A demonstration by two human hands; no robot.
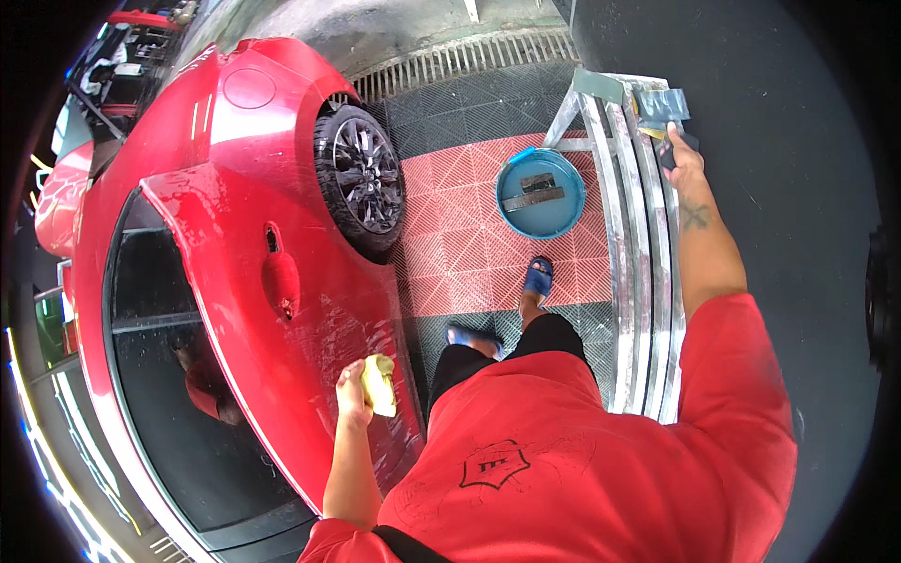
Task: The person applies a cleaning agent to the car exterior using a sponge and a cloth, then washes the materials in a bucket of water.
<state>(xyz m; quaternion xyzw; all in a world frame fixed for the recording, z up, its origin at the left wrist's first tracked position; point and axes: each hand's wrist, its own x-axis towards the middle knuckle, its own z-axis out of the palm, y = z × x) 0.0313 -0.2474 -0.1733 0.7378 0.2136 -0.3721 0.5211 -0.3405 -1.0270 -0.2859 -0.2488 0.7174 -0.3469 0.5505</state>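
Note:
My left hand [352, 394] grips a yellow sponge or folded cloth [379, 386] beside the lower body of a red car [239, 267]. Wet streaks and whitish residue mark the paint there, and the door-handle recess [281, 278] has no handle in it. Out to the right, my right hand [683, 160] holds a small dark block [686, 142] at the far end of a slatted metal bench [626, 211]. Its finger reaches to a blue-grey sheet [663, 105] with yellow material under it. The fingers partly hide the block.
A blue bucket [501, 211] of cloudy water stands on the red and dark grid floor tiles [450, 246], with dark pieces [535, 200] in it. The car's rear wheel [362, 176] is close by. A greenish sheet [597, 86] lies on the bench. Behind is a drain grate [464, 60].

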